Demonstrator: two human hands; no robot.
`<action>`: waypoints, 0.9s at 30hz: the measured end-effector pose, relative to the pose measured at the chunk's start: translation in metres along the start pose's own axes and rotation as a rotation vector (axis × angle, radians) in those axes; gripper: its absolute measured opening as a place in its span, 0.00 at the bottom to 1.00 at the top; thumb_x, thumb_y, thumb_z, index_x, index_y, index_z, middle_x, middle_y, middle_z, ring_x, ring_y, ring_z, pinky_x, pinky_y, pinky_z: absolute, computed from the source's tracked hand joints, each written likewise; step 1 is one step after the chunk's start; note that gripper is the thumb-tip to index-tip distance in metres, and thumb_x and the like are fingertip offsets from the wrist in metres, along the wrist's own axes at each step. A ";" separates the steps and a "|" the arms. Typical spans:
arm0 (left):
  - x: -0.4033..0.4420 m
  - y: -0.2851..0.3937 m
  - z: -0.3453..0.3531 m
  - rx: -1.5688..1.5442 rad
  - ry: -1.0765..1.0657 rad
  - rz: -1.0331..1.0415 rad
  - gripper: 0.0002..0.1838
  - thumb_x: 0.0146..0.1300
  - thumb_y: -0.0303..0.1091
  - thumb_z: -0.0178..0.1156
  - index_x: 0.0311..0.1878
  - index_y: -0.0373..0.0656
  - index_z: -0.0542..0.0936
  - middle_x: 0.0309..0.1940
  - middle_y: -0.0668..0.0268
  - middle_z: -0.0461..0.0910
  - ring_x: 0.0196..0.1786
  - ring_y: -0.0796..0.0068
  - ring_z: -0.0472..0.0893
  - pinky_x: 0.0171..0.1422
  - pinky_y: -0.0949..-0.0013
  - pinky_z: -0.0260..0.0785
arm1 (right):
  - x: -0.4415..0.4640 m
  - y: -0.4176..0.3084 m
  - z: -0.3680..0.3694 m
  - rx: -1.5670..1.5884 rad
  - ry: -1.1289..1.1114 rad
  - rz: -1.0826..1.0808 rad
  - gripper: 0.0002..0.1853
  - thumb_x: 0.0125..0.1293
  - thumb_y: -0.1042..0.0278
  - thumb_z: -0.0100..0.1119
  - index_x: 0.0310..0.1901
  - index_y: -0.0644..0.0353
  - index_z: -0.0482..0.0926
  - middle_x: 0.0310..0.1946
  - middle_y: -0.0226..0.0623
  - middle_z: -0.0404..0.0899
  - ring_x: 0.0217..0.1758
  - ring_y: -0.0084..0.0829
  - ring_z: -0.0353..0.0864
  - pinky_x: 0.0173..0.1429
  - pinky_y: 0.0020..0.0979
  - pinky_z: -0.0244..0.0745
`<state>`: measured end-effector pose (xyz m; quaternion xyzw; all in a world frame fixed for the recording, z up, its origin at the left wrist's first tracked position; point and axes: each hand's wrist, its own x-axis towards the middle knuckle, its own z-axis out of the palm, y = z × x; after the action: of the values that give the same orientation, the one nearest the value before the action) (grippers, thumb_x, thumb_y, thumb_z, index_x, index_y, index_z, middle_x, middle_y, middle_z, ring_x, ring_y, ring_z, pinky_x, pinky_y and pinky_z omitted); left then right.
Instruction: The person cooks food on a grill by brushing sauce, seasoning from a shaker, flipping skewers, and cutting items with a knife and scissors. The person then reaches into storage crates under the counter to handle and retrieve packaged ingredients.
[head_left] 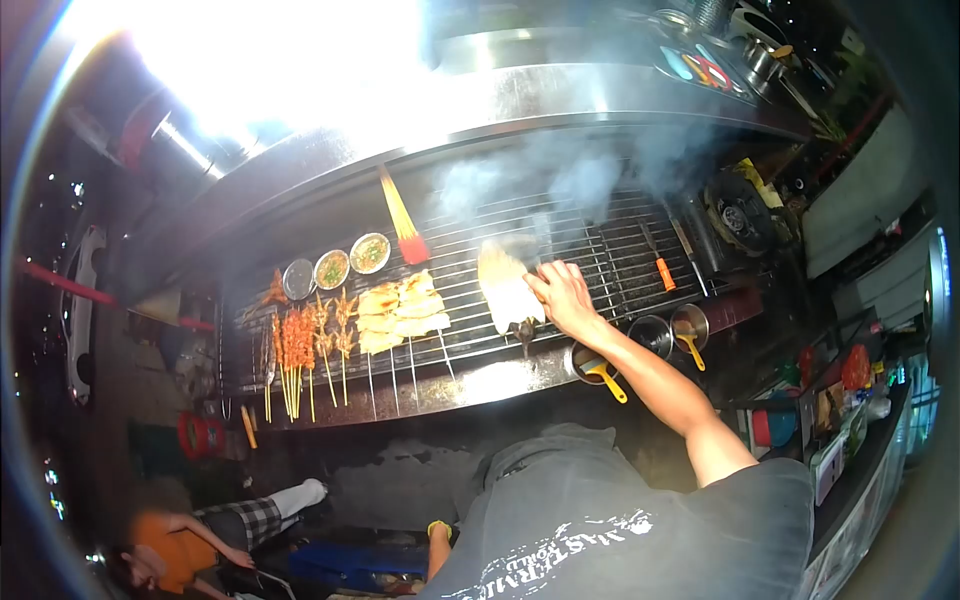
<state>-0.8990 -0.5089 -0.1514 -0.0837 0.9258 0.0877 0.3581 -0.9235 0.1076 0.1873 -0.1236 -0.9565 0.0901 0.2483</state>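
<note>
My right hand [565, 297] reaches over the grill [590, 235] with its fingers curled. They close at the edge of a pale, flat, fan-shaped thing [512, 298], which has a tan, blurred far end and a dark stub at its near end; its kind is unclear. To the left lie pale yellow, flat skewered pieces [402, 308] on metal skewers. Beside them are reddish meat skewers [298, 338] and browned skewers [343, 325] on sticks. My left forearm shows low in the view, with something yellow [440, 527] at its end; the left fingers cannot be made out.
A red-headed basting brush [412, 247] lies behind the skewers, beside metal bowls of sauce [370, 253]. An orange-handled tool [664, 274] and yellow-handled brushes in bowls [690, 328] are at right. Smoke [585, 180] rises behind. A person in orange [168, 555] is at lower left.
</note>
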 end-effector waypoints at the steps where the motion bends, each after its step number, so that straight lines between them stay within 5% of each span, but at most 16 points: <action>1: -0.005 0.000 0.004 -0.004 0.002 -0.004 0.29 0.66 0.58 0.49 0.59 0.45 0.78 0.60 0.60 0.76 0.62 0.59 0.74 0.66 0.59 0.64 | 0.003 0.006 0.008 -0.015 -0.017 0.021 0.10 0.63 0.72 0.53 0.44 0.59 0.80 0.37 0.37 0.74 0.46 0.39 0.73 0.51 0.40 0.65; 8: -0.036 -0.001 0.025 -0.051 -0.005 -0.057 0.27 0.66 0.56 0.50 0.57 0.46 0.79 0.58 0.60 0.78 0.60 0.59 0.75 0.64 0.59 0.65 | -0.036 -0.033 -0.051 0.165 -0.302 -0.228 0.09 0.59 0.67 0.62 0.41 0.53 0.81 0.33 0.30 0.75 0.41 0.31 0.75 0.48 0.39 0.65; 11: -0.044 -0.003 0.032 -0.061 -0.010 -0.076 0.27 0.66 0.55 0.50 0.57 0.46 0.79 0.57 0.60 0.78 0.59 0.59 0.76 0.64 0.59 0.66 | -0.010 -0.003 -0.055 0.551 0.008 0.031 0.08 0.67 0.65 0.57 0.39 0.59 0.83 0.24 0.31 0.78 0.30 0.31 0.77 0.39 0.35 0.71; 14: -0.054 -0.001 0.040 -0.079 -0.016 -0.090 0.26 0.66 0.55 0.50 0.56 0.46 0.80 0.56 0.60 0.79 0.59 0.59 0.77 0.63 0.59 0.66 | 0.003 0.027 -0.031 0.936 0.075 0.670 0.12 0.73 0.63 0.54 0.42 0.62 0.84 0.26 0.29 0.81 0.28 0.18 0.77 0.33 0.23 0.72; 19: -0.065 -0.003 0.043 -0.074 -0.018 -0.106 0.25 0.66 0.54 0.51 0.55 0.47 0.80 0.55 0.60 0.80 0.57 0.59 0.78 0.62 0.58 0.67 | -0.022 0.043 0.023 1.167 -0.082 0.787 0.13 0.73 0.62 0.54 0.45 0.63 0.83 0.25 0.29 0.80 0.28 0.18 0.77 0.34 0.21 0.72; 27: -0.081 -0.008 0.059 -0.082 -0.037 -0.150 0.23 0.66 0.52 0.51 0.53 0.47 0.82 0.53 0.60 0.82 0.55 0.59 0.79 0.60 0.58 0.69 | -0.080 0.060 0.000 1.172 0.269 0.975 0.12 0.74 0.64 0.53 0.46 0.63 0.82 0.27 0.29 0.78 0.29 0.19 0.75 0.36 0.21 0.70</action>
<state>-0.8002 -0.4959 -0.1408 -0.1660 0.9057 0.1001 0.3770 -0.8442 0.1419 0.1371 -0.3893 -0.5517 0.6649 0.3193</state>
